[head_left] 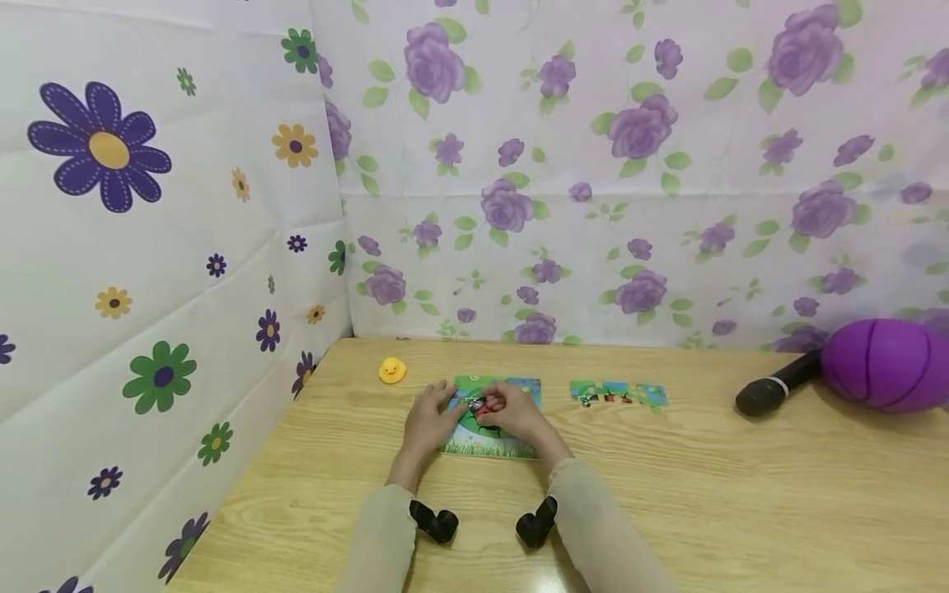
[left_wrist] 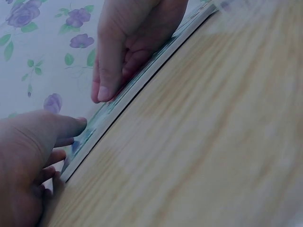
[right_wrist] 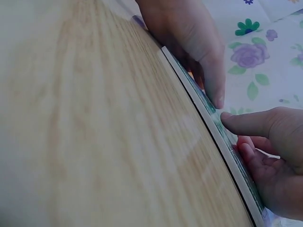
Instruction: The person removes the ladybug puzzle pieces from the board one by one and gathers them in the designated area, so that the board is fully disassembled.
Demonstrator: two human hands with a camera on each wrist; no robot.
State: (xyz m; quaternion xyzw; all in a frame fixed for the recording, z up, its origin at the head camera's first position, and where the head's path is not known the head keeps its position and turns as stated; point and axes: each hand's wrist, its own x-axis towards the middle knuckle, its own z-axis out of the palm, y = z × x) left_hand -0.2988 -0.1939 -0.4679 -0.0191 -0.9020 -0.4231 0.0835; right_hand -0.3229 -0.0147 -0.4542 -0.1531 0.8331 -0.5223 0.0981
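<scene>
A green picture puzzle board (head_left: 489,441) lies flat on the wooden table (head_left: 667,494). Both hands are on it. My left hand (head_left: 430,416) rests on the board's left edge with its thumb stretched along it (left_wrist: 66,126). My right hand (head_left: 515,412) is curled over the middle of the board, its fingertips pinching a small red puzzle piece (head_left: 484,405) down onto the picture. In the wrist views the board shows as a thin edge (left_wrist: 142,82) (right_wrist: 208,127), with the right hand's thumb (left_wrist: 105,85) pressing down and the left hand (right_wrist: 189,42) opposite.
A strip of joined puzzle pieces (head_left: 619,394) lies to the right of the board. A small yellow duck (head_left: 392,371) sits at the back left. At the far right lie a black microphone (head_left: 774,387) and a purple ball (head_left: 882,364). Flowered sheets wall the back and left.
</scene>
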